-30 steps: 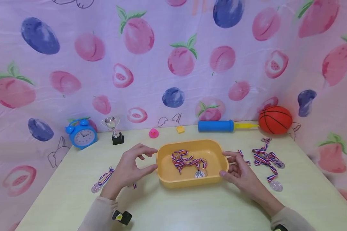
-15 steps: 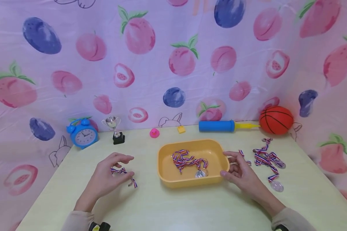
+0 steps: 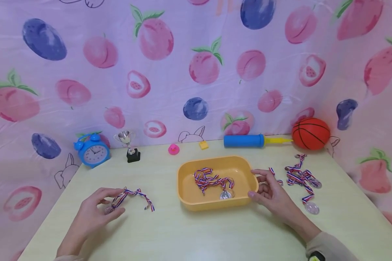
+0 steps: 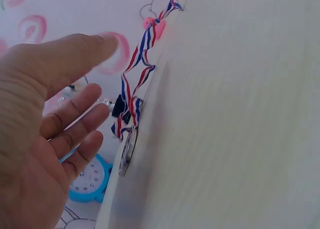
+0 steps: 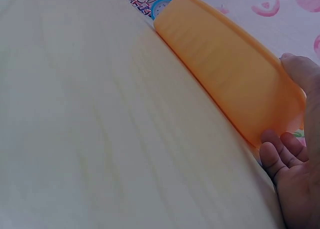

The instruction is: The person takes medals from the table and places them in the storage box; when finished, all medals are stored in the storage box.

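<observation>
My left hand [image 3: 93, 215] is over the left of the table with its fingers apart, beside a silver medal [image 4: 127, 151] on a red, white and blue ribbon [image 3: 135, 192]. In the left wrist view a gap shows between thumb and medal. My right hand [image 3: 272, 197] grips the right end of a yellow plastic tray [image 3: 215, 206], thumb on the front corner and index finger at the back one. Inside the tray lie tangled striped ribbons [image 3: 204, 181] with a silver medal [image 3: 225, 195].
More ribboned medals [image 3: 302, 181] lie right of the tray, one ribbon partly behind my right hand. Along the back stand a blue alarm clock [image 3: 93, 150], a trophy [image 3: 129, 146], a pink duck [image 3: 173, 149], a small yellow block [image 3: 203, 145], a blue pump [image 3: 245, 141] and a basketball [image 3: 311, 133].
My left hand has left the tray's left end and moved left and toward me, to the ribboned medal. My right hand stays on the tray, which keeps its place.
</observation>
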Demonstrator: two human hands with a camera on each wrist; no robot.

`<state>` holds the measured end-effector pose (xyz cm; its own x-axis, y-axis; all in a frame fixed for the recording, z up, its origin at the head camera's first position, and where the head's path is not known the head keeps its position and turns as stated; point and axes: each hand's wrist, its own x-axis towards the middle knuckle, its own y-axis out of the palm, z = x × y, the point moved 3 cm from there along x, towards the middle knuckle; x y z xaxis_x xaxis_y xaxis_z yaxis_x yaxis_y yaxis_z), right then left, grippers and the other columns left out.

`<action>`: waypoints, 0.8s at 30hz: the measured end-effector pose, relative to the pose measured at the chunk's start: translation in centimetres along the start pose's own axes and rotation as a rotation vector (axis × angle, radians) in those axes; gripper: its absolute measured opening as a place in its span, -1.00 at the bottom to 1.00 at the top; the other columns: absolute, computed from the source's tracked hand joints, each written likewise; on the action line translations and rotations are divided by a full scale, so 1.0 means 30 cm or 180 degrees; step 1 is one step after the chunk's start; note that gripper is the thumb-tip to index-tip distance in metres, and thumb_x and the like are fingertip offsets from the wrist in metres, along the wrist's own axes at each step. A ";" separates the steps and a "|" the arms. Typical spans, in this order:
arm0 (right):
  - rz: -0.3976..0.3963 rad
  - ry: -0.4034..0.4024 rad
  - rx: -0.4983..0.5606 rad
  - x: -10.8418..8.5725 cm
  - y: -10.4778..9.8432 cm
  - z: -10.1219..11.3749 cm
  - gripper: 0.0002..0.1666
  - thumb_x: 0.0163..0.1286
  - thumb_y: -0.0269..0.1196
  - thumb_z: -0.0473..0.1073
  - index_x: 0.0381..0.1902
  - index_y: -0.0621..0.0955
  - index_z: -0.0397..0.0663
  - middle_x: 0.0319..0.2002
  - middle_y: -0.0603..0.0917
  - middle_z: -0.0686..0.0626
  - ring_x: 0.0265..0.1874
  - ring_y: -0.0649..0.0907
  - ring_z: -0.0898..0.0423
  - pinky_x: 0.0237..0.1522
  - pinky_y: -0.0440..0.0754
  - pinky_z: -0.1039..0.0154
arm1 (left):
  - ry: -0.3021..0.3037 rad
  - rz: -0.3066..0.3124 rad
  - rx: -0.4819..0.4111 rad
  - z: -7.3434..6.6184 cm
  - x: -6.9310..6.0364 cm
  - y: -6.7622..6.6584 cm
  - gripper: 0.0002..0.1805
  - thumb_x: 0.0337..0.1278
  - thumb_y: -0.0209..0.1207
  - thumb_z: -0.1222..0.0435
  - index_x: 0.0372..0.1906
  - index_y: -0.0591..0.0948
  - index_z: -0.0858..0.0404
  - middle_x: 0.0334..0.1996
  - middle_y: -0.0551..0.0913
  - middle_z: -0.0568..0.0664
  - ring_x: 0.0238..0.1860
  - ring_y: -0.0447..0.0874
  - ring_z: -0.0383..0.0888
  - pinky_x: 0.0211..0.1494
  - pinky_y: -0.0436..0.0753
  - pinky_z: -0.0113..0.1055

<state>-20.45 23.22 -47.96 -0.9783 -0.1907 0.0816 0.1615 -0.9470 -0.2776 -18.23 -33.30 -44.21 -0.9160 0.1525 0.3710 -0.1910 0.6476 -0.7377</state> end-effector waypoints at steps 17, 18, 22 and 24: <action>0.0013 0.0005 0.0030 0.004 -0.004 0.002 -0.15 0.58 0.47 -0.11 0.65 0.31 0.15 0.26 0.51 -0.27 0.00 0.66 -0.10 -0.01 0.75 0.38 | -0.0454 0.0649 0.0448 0.092 -0.033 -0.025 -0.50 0.12 0.68 0.19 0.20 0.84 -0.01 0.03 0.74 -0.10 -0.08 0.62 -0.14 -0.06 0.68 -0.33; 0.0014 0.0010 0.0032 0.003 -0.003 0.001 -0.15 0.58 0.47 -0.11 0.65 0.31 0.15 0.26 0.51 -0.27 0.00 0.66 -0.10 -0.01 0.75 0.38 | -0.0445 0.0665 0.0448 0.091 -0.034 -0.026 -0.51 0.13 0.68 0.19 0.19 0.85 -0.01 0.01 0.74 -0.11 -0.10 0.62 -0.15 -0.08 0.67 -0.34; 0.0011 0.0023 0.0016 0.001 -0.001 -0.001 -0.15 0.57 0.48 -0.10 0.65 0.31 0.16 0.26 0.51 -0.26 0.01 0.66 -0.12 -0.01 0.75 0.39 | -0.0495 0.0782 0.0462 0.085 -0.036 -0.028 -0.53 0.16 0.66 0.21 0.19 0.85 0.02 -0.04 0.71 -0.11 -0.12 0.63 -0.17 -0.09 0.69 -0.36; 0.0010 0.0023 0.0014 0.001 -0.001 -0.001 -0.15 0.57 0.48 -0.10 0.65 0.31 0.17 0.27 0.52 -0.26 0.00 0.66 -0.12 -0.01 0.75 0.39 | -0.0545 0.0838 0.0442 0.081 -0.036 -0.031 -0.52 0.17 0.66 0.22 0.21 0.85 0.04 -0.06 0.69 -0.10 -0.12 0.64 -0.17 -0.07 0.71 -0.36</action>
<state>-20.49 23.26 -47.98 -0.9787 -0.1917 0.0738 0.1650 -0.9476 -0.2737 -17.93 -35.88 -45.30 -0.9839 0.1658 0.0663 0.0245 0.4929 -0.8697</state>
